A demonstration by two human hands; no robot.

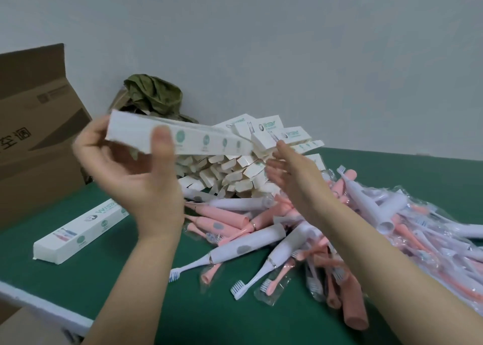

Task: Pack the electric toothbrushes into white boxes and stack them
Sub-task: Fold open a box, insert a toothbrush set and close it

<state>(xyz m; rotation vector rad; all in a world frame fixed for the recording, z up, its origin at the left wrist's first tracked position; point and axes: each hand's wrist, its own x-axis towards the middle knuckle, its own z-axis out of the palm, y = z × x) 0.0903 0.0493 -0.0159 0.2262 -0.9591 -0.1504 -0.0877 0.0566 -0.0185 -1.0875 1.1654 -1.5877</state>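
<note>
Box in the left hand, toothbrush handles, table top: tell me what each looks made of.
Box: thin matte white cardboard, judging by the printed face and sharp folds.
Toothbrush handles: smooth moulded plastic, pink or white, with a soft sheen.
Table top: flat matte green, probably a rubber or vinyl mat.

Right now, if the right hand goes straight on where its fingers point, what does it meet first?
Most likely the pile of white boxes just beyond the right hand; the box in the left hand is also near, depth unclear.
</note>
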